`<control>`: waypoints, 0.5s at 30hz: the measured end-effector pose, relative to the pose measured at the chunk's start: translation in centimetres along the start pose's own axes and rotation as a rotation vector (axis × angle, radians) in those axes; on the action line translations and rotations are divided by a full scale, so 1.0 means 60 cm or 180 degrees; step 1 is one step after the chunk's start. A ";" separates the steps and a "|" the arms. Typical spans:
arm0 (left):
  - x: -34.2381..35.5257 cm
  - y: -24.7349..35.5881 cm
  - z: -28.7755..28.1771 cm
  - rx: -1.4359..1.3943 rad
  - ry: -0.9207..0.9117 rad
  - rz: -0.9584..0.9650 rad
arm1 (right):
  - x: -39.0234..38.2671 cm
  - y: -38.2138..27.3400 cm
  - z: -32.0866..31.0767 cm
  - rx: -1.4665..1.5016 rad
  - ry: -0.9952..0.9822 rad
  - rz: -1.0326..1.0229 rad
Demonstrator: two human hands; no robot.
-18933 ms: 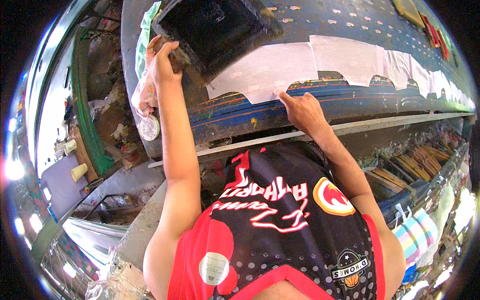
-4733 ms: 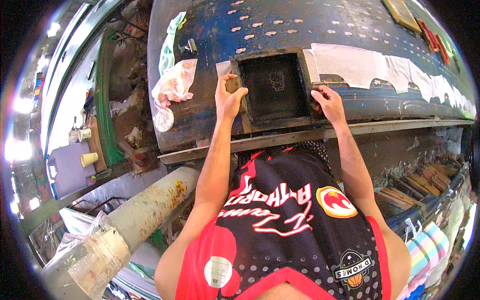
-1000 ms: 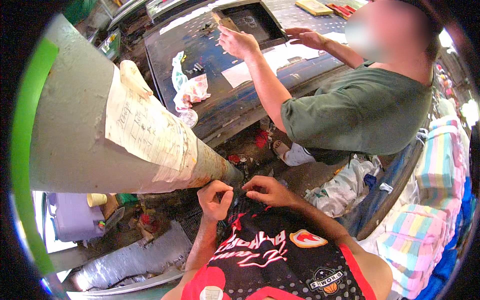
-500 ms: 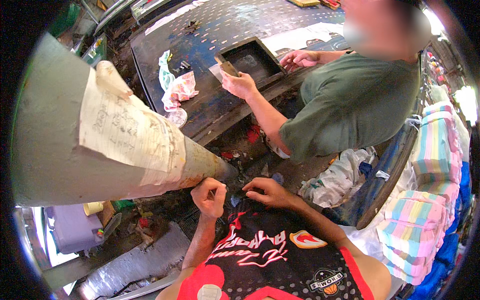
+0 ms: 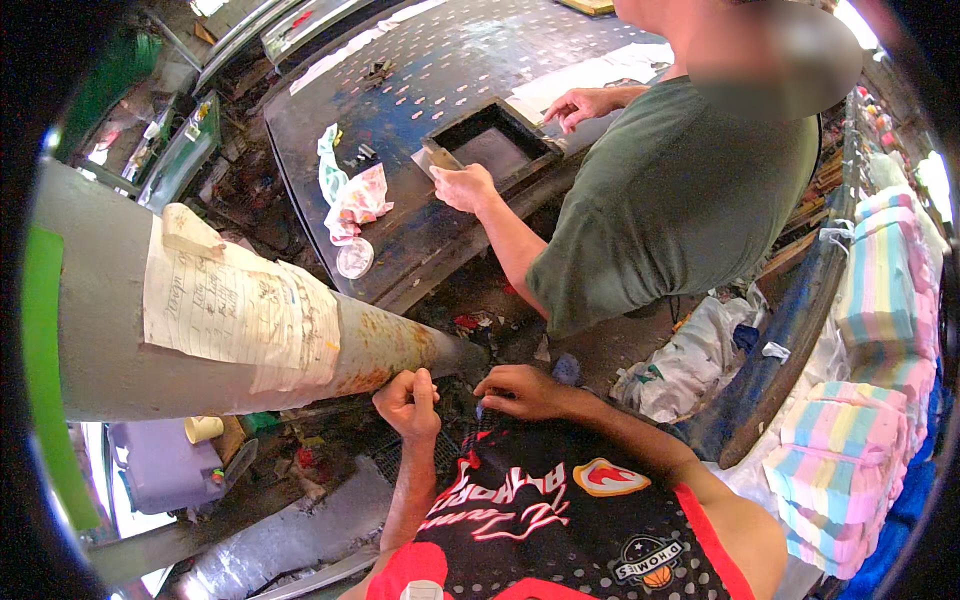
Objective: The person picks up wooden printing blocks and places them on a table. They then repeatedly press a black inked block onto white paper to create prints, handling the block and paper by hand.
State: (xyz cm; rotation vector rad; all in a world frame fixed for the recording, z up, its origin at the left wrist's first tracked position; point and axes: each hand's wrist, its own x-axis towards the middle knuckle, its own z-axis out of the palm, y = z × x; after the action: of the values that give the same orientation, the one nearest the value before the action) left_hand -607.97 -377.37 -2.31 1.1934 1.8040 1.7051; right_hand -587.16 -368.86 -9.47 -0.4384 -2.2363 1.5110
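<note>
Left hand clenched in fist beside grey pillar; right hand fingers curled, contents unclear.

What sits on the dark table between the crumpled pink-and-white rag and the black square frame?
In the head view, the co-worker's hand holding a flat scraper lies between the rag and the frame, over a white sheet's corner; otherwise it is bare, paint-stained table.

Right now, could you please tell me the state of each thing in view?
left hand: closed in a fist, near the pillar's base
right hand: fingers bent, low by the floor
grey pillar: paper note taped on
black printing frame: lying flat on the blue table
crumpled rag: lying on the table
</note>
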 end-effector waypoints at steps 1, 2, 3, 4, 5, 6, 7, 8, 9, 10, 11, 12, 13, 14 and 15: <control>0.002 -0.004 0.000 -0.0035 0.0032 0.0068 | 0.000 0.003 -0.002 0.0000 -0.0003 0.0015; 0.002 -0.011 0.003 -0.0090 0.0078 0.0123 | -0.002 0.005 -0.006 -0.0014 -0.0024 0.0045; 0.001 -0.015 0.005 -0.0143 0.0125 0.0178 | -0.002 0.007 -0.009 0.0001 -0.0044 0.0074; 0.000 -0.018 0.004 -0.0131 0.0146 0.0136 | -0.001 0.007 -0.012 0.0016 -0.0066 0.0101; -0.002 -0.016 0.007 -0.0137 0.0166 0.0078 | -0.004 0.008 -0.017 0.0024 -0.0093 0.0150; -0.004 -0.014 0.009 -0.0141 0.0188 0.0020 | -0.006 0.009 -0.022 -0.0023 -0.0154 0.0195; -0.003 -0.011 0.009 -0.0018 0.0162 0.0095 | -0.007 0.009 -0.027 -0.0071 -0.0215 0.0237; 0.000 -0.005 0.008 0.0104 0.0138 0.0160 | -0.009 0.008 -0.031 -0.0117 -0.0284 0.0287; 0.002 -0.003 0.007 0.0226 0.0114 0.0224 | -0.010 0.010 -0.034 -0.0114 -0.0306 0.0269; 0.001 -0.007 0.008 0.0156 0.0134 0.0274 | -0.011 0.012 -0.035 -0.0111 -0.0329 0.0252; 0.001 -0.012 0.008 0.0099 0.0164 0.0341 | -0.009 0.015 -0.036 -0.0105 -0.0354 0.0212; 0.000 -0.016 0.008 0.0042 0.0194 0.0408 | -0.008 0.018 -0.036 -0.0110 -0.0385 0.0201; -0.002 -0.019 0.009 0.0063 0.0222 0.0372 | -0.008 0.021 -0.035 -0.0115 -0.0414 0.0191; -0.002 -0.022 0.009 0.0086 0.0235 0.0339 | -0.006 0.023 -0.034 -0.0114 -0.0430 0.0182; -0.003 -0.024 0.008 0.0109 0.0247 0.0306 | -0.003 0.024 -0.032 -0.0138 -0.0467 0.0165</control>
State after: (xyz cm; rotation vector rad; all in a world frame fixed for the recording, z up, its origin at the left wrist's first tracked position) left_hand -607.94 -377.09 -3.79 1.2632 1.8552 1.8036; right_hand -585.99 -366.85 -10.20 -0.4134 -2.3911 1.5696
